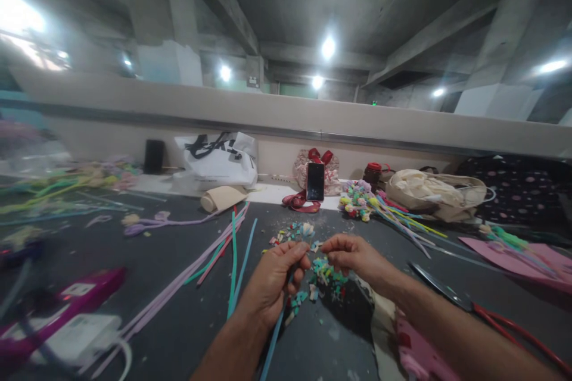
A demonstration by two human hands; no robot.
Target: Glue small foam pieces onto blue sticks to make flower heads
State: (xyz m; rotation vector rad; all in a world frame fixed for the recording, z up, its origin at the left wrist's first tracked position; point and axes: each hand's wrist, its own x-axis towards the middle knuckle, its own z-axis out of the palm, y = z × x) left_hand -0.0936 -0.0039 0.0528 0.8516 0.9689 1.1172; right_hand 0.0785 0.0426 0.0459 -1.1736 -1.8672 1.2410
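Observation:
My left hand [282,280] is closed around a blue pipe cleaner [272,348], whose long end runs down toward the table's near edge. Thumb and index finger of that hand are pinched at the top. A short gap to the right, my right hand [353,256] has its fingertips drawn together, and what they hold, if anything, is too small to make out. Beneath and between both hands lies a pile of small cut pieces [324,271] in green, yellow, red and white. Just beyond the fingers is a small pale tuft [307,229] among more scraps.
Purple pipe cleaners [187,274] lie at left, near a magenta device [89,297] and white adapter [80,339]. Scissors [440,289] and a pink glue gun [417,348] flank my right forearm. Behind stand a phone [315,181], flower bunch [357,199] and white bag [221,161].

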